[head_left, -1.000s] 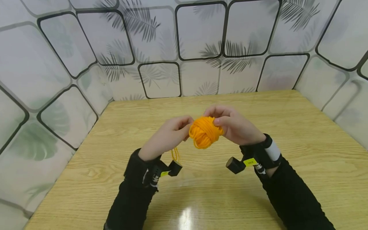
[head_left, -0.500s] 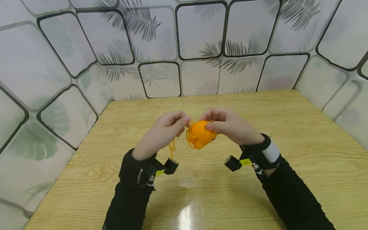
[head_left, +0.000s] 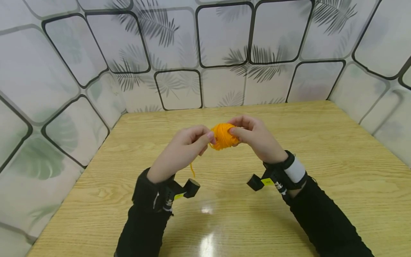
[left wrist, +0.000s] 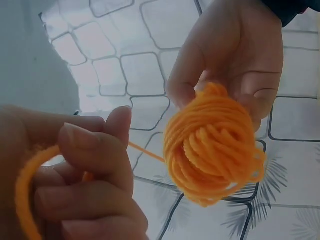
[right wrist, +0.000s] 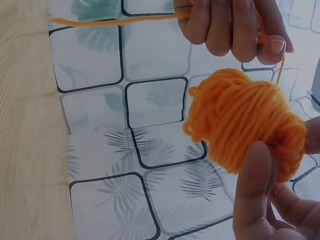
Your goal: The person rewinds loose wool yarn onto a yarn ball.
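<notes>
An orange ball of yarn (head_left: 223, 136) is held above the table by my right hand (head_left: 257, 137), thumb on its near side and fingers behind. In the right wrist view the thumb presses into one end of the wound ball (right wrist: 240, 117). My left hand (head_left: 183, 148) pinches a strand between thumb and forefinger, just left of the ball. A short taut stretch of yarn (left wrist: 146, 152) links those fingertips to the ball in the left wrist view. The loose tail (head_left: 192, 169) passes through the curled left fingers and hangs below that hand.
Beneath both hands spreads a light wood-grain table (head_left: 144, 214). Patterned panels with leaf prints (head_left: 221, 85) stand along its back and sides. A black camera mount (head_left: 191, 188) sits at the left wrist, another camera mount (head_left: 255, 182) at the right.
The ball first shifted left and down, then rose a little, and it has turned in the right hand. The left hand moved slightly left. Less of the loose tail shows beneath it.
</notes>
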### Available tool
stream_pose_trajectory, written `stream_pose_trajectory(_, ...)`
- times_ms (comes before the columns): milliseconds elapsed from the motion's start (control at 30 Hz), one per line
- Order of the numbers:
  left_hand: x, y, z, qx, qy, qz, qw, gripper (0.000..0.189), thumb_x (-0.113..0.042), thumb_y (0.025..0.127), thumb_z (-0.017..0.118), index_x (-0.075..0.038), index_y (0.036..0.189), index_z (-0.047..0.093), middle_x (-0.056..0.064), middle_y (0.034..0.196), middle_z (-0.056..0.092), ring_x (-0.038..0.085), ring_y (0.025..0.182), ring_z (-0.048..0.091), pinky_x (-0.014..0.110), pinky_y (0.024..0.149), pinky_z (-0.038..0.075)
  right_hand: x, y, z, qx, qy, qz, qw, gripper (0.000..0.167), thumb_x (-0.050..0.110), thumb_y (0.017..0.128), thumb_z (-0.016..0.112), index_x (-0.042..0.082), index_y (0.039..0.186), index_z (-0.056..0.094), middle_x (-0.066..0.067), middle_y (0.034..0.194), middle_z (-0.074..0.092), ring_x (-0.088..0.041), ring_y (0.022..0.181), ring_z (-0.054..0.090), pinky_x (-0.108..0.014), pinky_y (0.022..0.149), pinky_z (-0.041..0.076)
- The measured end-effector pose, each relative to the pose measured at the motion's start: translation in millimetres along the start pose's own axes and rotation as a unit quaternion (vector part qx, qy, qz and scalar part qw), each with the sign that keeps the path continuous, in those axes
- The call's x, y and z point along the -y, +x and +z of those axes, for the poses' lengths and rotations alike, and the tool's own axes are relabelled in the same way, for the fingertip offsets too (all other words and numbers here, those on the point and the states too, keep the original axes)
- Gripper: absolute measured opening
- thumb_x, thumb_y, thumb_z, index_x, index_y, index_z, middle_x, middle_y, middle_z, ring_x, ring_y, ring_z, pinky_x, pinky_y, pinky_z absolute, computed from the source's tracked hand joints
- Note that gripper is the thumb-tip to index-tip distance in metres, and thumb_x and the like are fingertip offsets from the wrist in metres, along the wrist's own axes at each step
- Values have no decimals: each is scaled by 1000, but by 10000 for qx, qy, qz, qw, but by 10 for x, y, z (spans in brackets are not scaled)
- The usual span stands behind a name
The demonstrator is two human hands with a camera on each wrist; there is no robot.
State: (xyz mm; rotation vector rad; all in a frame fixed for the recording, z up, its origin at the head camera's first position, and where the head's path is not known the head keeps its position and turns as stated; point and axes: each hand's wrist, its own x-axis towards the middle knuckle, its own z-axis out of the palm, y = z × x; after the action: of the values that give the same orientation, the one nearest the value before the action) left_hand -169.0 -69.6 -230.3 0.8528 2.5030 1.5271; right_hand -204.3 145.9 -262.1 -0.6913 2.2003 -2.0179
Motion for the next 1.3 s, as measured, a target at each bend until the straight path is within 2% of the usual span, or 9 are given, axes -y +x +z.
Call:
stream_pose_trajectory(300, 15, 28, 84, 282, 67, 146, 9995, 23, -22, 99, 44, -10, 93, 63, 5, 65, 44, 19, 47, 30, 25, 48, 26, 2, 35, 26, -726, 442, 100, 9963, 19, 8, 94, 48, -2, 110, 50, -7, 101, 54, -16, 80, 55, -23, 69, 49)
stream_pose_trajectory(433, 8, 42, 134, 429, 213, 233, 9986, 23, -20, 99, 44, -9, 94, 64, 4, 63, 45, 17, 48, 32, 25, 49, 27, -2, 38, 34, -992, 674, -34, 9928, 15, 7, 94, 47, 1, 107, 51, -6, 100, 53, -15, 79, 54, -23, 67, 49)
stream_pose_trajectory(700, 7, 65, 200, 686, 381, 494, 9957, 21, -19, 98, 46, -11, 89, 63, 1, 62, 45, 15, 50, 37, 24, 50, 30, 24, 19, 29, -1180, 1308, -279, 9840, 12, 6, 95, 45, 4, 105, 51, -6, 102, 52, -14, 81, 54, -22, 69, 48)
stream_pose_trajectory(1033, 32, 104, 253, 937, 462, 560, 9929, 22, -17, 98, 46, -8, 92, 65, 0, 61, 45, 11, 48, 37, 22, 49, 32, 102, -38, 43, -900, 2400, -349, 9660, 14, 6, 95, 41, 7, 104, 52, -4, 98, 55, -13, 76, 55, -20, 66, 48)
stream_pose_trajectory(1100, 38, 112, 261, 963, 432, 555, 9929, 23, -17, 98, 46, -6, 93, 65, 0, 60, 45, 11, 47, 36, 22, 48, 32, 113, -49, 47, -706, 2588, -419, 9624, 16, 6, 95, 40, 7, 104, 54, -4, 97, 56, -14, 76, 54, -20, 66, 47)
stream_pose_trajectory(1300, 51, 129, 259, 1037, 455, 513, 9922, 23, -17, 98, 45, -6, 93, 65, 0, 60, 46, 11, 48, 37, 22, 48, 32, 127, -85, 41, 200, 2873, -558, 9560, 24, 8, 96, 35, 8, 108, 56, -5, 101, 55, -16, 83, 53, -21, 71, 47)
